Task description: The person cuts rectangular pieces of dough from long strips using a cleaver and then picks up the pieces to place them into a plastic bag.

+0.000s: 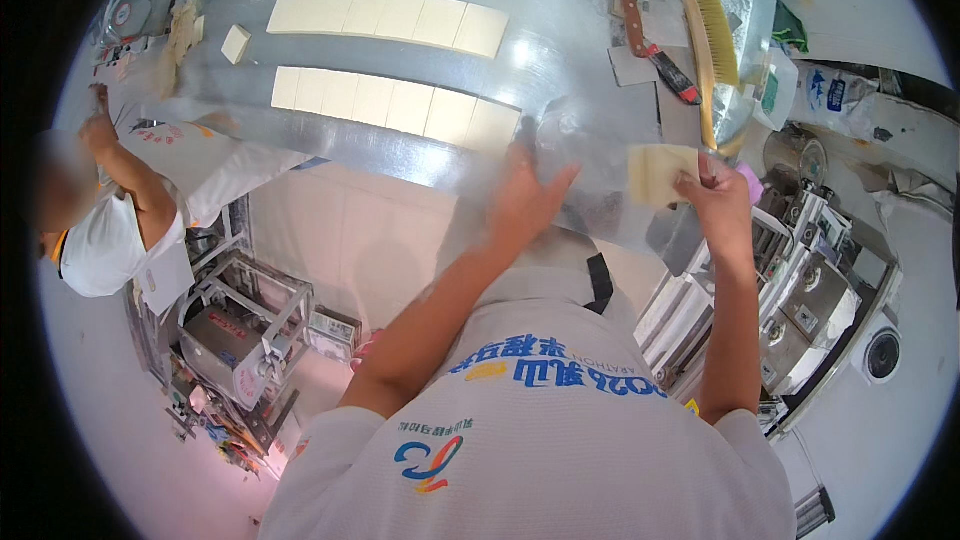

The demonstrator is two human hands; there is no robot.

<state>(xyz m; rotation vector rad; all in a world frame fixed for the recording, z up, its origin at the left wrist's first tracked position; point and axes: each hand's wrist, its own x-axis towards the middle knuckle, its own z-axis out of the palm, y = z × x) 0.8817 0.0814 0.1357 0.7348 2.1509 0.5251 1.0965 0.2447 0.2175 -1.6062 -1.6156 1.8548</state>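
Observation:
On the metal worktop lie two rows of pale, flat, block-shaped dough pieces: a far row (390,18) and a near row (390,105), with one loose piece (235,44) to their left. My left hand (530,198) is at the right end of the near row, thumb spread and fingers stretched out, slightly blurred. Whether its fingertips touch the end piece I cannot tell. In my right hand (722,202), pinched by one edge, is a cream flat rectangular scraper (655,175), held over the worktop's near right edge.
A wooden-handled brush (712,50), a brown-handled knife (632,25) and a red-and-black tool (673,75) lie at the far right. Metal equipment (810,290) stands at right. Another person (115,210) works at left, near a scale (145,8) and a metal-framed machine (235,340).

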